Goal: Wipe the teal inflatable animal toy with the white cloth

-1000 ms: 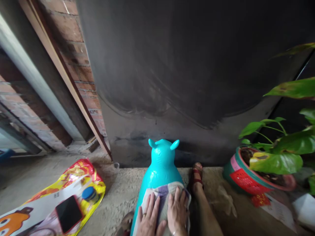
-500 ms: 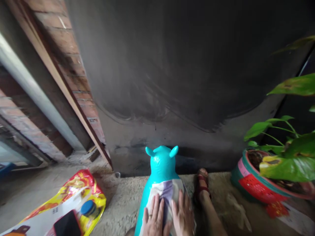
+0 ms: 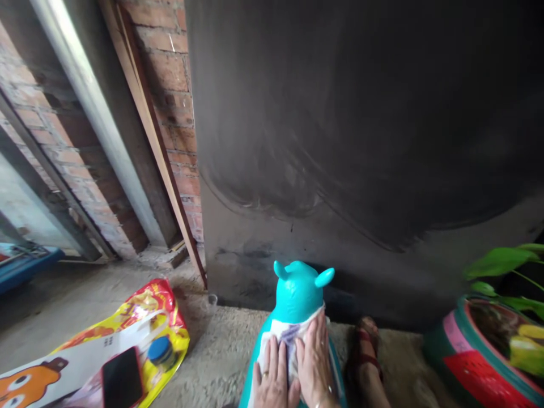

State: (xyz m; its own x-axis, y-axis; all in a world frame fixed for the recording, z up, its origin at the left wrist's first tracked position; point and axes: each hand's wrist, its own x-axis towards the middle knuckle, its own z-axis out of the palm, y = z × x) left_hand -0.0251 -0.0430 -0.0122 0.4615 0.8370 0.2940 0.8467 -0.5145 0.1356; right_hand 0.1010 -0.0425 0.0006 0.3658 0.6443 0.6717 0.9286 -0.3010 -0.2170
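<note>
A teal inflatable animal toy (image 3: 298,292) with two small ears stands at the lower middle, its head toward the dark board. Over its back lies a white cloth (image 3: 278,328) with a purple pattern. My left hand (image 3: 275,377), with a ring on one finger, rests flat on the cloth, fingers stretched forward. Beside it, my right hand (image 3: 314,362) presses on the cloth's right part, fingers extended toward the toy's neck. Both palms are hidden, and the toy's lower body runs out of the frame.
A dark board (image 3: 340,141) stands ahead. To the left, a yellow and red plastic bag (image 3: 159,303) lies on the floor under a phone (image 3: 122,378) and a blue-capped jar (image 3: 161,352). A sandaled foot (image 3: 368,345) and a potted plant (image 3: 463,340) are at right.
The camera view has turned left, so the scene sits further right. My right hand has slid forward along the cloth toward the toy's neck; my left hand stays flat on the cloth.
</note>
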